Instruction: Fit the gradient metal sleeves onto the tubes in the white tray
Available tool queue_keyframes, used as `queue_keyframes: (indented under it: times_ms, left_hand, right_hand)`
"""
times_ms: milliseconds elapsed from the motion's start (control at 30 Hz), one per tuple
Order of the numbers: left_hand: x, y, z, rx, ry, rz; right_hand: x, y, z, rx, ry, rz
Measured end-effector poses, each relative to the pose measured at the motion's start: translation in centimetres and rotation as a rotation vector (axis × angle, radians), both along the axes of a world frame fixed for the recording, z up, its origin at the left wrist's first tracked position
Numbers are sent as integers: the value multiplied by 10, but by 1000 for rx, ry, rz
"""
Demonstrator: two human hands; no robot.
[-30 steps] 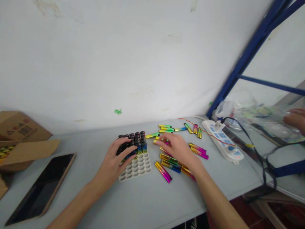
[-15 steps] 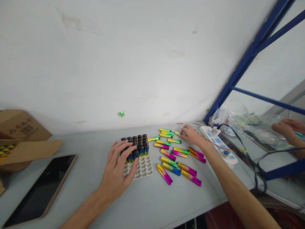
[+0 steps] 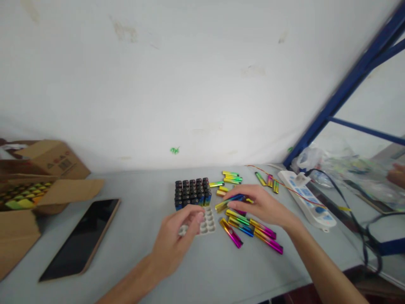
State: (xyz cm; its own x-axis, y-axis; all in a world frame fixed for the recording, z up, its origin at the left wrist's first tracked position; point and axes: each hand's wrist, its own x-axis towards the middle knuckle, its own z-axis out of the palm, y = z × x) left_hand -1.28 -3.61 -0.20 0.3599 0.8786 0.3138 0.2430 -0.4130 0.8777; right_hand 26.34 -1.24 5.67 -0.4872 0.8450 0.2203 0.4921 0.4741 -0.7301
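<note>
Blue and gold lighters [image 3: 191,193] with black tops stand upright in rows in a white tray [image 3: 208,224]. My left hand [image 3: 179,236] is over the tray's near side, thumb and fingertips brought together. Anything between them is hidden. Right of the tray, my right hand [image 3: 261,204] grips a gold and blue lighter [image 3: 223,204], its gold end pointing left. Loose lighters in gold, green, blue and magenta lie around and below that hand, among them a gold and magenta lighter [image 3: 231,233] near the front. Some are covered by the hand.
On the left lie a phone [image 3: 80,238] and open cardboard boxes [image 3: 68,162], one holding lighters. A white power strip [image 3: 308,198] with cables is at the right, beside a blue metal frame [image 3: 316,122] and plastic bags [image 3: 311,158]. Another person's hand [image 3: 397,175] shows at the right edge.
My right hand has come nearer from the back of the table and now holds a lighter. My left hand has left the standing lighters and its fingers have closed. The view has shifted left.
</note>
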Motion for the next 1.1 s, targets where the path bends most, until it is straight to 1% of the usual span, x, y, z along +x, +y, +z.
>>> queue_keyframes:
  times_ms: [67,100,133,200,267,333,467,567,633,700,800,900,1000,1100]
  left_hand:
    - [2,4,-3,-232,-101,-108]
    - [4,7,-5,-311,-153,-162]
    - [5,10,-7,-369,-194,-207]
    - [7,14,-9,-450,-248,-256]
    - [9,16,-11,-499,-269,-275]
    - [10,17,-12,-528,-287,-285]
    - [10,19,-14,-545,-279,-274]
    - [8,21,-15,-546,-272,-259]
    - [7,22,-14,-556,-283,-271]
    - [6,22,-12,-580,-296,-292]
    - [6,23,-9,-629,-294,-332]
    - [5,23,-8,-631,-241,-378]
    - [4,24,-11,-643,-237,-389]
    - [4,23,-13,-707,-284,-355]
  right_hand:
    - [-19,-1,-3,-76,54,24]
    - [-26,1,-7,-110,76,24]
    - [-31,3,-13,-140,97,21]
    - [-37,10,-27,-170,139,4]
    - [-40,15,-39,-190,196,-15]
    - [-43,17,-45,-216,248,-21]
    - [-44,23,-43,-251,258,30]
    - [-41,29,-42,-361,288,91]
    - [-41,31,-45,-412,320,106]
    - [-44,28,-50,-376,337,81]
    - [-53,20,-54,-199,320,40]
    - [-59,13,-54,-60,272,50]
    - [-55,11,-52,-36,243,7]
    - [-45,14,-53,-1,197,-104]
